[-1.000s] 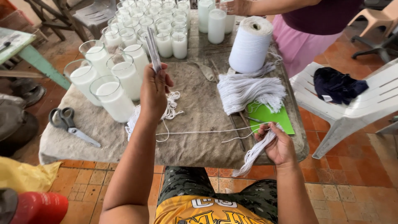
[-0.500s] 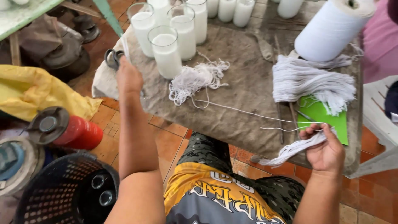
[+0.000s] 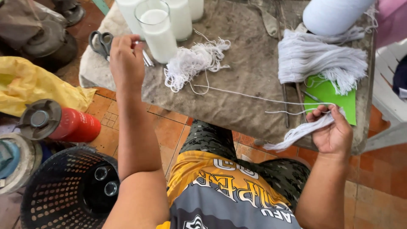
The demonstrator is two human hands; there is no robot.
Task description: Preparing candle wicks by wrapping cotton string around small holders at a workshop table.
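No packages, labels, signs or screens on view here; only printed lettering across the person's yellow shirt, bottom centre.

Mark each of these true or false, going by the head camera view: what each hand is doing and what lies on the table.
1. The right hand holds a bundle of white strings. True.
2. The left hand rests on the green card. False: it is by the scissors, near a glass of white wax.
3. A loose tangle of white string lies on the table. True.
4. The black basket sits on the table. False: it stands on the floor.
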